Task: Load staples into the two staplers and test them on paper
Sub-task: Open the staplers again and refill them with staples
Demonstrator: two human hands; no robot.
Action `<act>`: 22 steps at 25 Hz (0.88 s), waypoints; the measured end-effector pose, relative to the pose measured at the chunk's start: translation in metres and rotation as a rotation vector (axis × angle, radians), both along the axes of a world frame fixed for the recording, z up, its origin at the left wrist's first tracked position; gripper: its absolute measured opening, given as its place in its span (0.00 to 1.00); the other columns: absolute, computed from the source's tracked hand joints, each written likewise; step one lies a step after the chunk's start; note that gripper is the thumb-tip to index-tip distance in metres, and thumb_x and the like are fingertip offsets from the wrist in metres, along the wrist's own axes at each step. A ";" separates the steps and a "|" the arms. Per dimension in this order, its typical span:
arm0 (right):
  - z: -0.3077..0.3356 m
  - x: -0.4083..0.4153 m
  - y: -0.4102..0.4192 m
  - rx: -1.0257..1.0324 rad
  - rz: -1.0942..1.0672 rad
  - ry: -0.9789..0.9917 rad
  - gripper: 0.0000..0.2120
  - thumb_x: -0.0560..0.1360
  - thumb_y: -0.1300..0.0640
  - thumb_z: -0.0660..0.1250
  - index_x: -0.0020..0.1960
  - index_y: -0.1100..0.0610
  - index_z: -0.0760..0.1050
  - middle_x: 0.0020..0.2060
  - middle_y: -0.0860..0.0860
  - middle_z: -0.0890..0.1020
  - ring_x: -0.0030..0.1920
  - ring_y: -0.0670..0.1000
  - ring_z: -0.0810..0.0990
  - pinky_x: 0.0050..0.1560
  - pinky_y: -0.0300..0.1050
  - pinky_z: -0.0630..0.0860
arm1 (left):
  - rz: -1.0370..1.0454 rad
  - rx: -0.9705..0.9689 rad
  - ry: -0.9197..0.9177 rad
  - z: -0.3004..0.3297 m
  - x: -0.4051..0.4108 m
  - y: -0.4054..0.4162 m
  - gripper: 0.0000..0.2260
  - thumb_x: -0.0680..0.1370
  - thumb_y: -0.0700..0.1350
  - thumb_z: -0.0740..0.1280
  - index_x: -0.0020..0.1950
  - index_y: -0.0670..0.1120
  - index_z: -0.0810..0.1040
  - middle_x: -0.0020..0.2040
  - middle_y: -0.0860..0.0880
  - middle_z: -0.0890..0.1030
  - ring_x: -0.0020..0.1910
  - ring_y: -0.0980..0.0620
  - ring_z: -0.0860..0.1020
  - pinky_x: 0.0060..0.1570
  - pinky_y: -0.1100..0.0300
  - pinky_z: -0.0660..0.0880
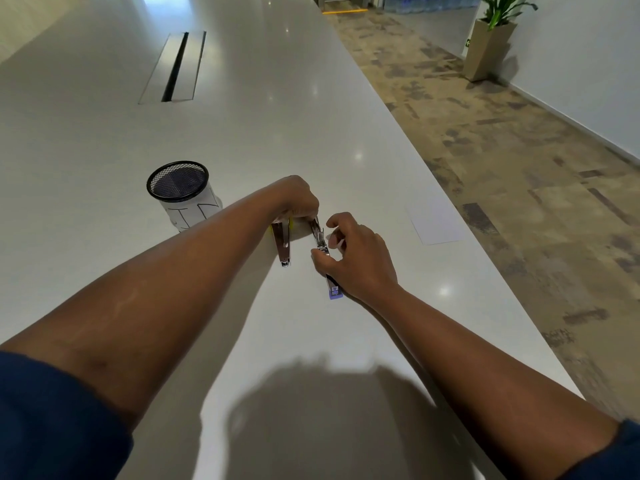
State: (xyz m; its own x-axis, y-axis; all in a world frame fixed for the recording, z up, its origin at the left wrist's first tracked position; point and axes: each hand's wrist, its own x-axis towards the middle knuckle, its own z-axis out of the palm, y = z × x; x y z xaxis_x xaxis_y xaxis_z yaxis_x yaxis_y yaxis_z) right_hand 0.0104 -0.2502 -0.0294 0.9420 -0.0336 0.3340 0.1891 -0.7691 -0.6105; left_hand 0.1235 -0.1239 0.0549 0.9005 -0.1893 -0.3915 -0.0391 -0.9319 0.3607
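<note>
On the white table (242, 133), my left hand (298, 200) grips the far end of a yellow stapler (282, 245), whose chrome arm points toward me. Just right of it lies a purple stapler (334, 292), its open metal channel running from the left hand's fingers down to its purple tip. My right hand (356, 258) sits over this channel, with thumb and forefinger pinched on its middle. I cannot tell whether staples are between the fingers. A white sheet of paper (434, 220) lies flat to the right, near the table's edge.
A black mesh cup (180, 192) wrapped in marked white paper stands left of the hands. A cable slot (176, 67) is set into the table farther back. The table's right edge drops to a carpeted floor with a potted plant (491, 39).
</note>
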 end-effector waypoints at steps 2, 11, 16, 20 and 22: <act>0.000 -0.001 0.001 -0.026 0.021 -0.064 0.17 0.71 0.47 0.71 0.57 0.47 0.72 0.40 0.43 0.80 0.39 0.50 0.77 0.44 0.50 0.76 | 0.003 -0.013 -0.009 -0.001 0.001 0.002 0.11 0.74 0.40 0.69 0.53 0.37 0.81 0.46 0.42 0.79 0.40 0.45 0.73 0.37 0.57 0.69; 0.002 0.001 0.004 -0.231 0.068 0.004 0.22 0.75 0.42 0.59 0.64 0.48 0.78 0.44 0.48 0.75 0.45 0.55 0.73 0.49 0.53 0.74 | -0.065 -0.035 -0.045 0.003 0.005 0.010 0.12 0.79 0.41 0.66 0.61 0.40 0.81 0.60 0.40 0.82 0.51 0.45 0.78 0.61 0.49 0.78; 0.007 0.004 0.004 -0.168 0.048 0.087 0.34 0.71 0.35 0.65 0.73 0.45 0.65 0.32 0.43 0.73 0.41 0.53 0.74 0.46 0.50 0.73 | -0.009 -0.130 -0.115 -0.005 -0.003 0.017 0.12 0.76 0.36 0.62 0.53 0.35 0.83 0.54 0.37 0.84 0.43 0.45 0.76 0.42 0.54 0.73; 0.010 0.005 0.005 -0.110 0.032 0.192 0.39 0.68 0.43 0.65 0.78 0.48 0.60 0.29 0.44 0.76 0.38 0.49 0.76 0.47 0.50 0.75 | 0.072 -0.228 -0.198 -0.011 -0.007 0.027 0.07 0.75 0.39 0.66 0.48 0.41 0.84 0.44 0.48 0.84 0.42 0.47 0.79 0.45 0.51 0.80; 0.014 0.006 0.004 -0.063 0.022 0.244 0.41 0.67 0.47 0.66 0.79 0.49 0.59 0.28 0.45 0.77 0.36 0.48 0.78 0.45 0.48 0.74 | 0.113 -0.294 -0.240 -0.013 -0.010 0.032 0.06 0.74 0.40 0.69 0.48 0.45 0.84 0.45 0.52 0.83 0.46 0.48 0.81 0.50 0.48 0.81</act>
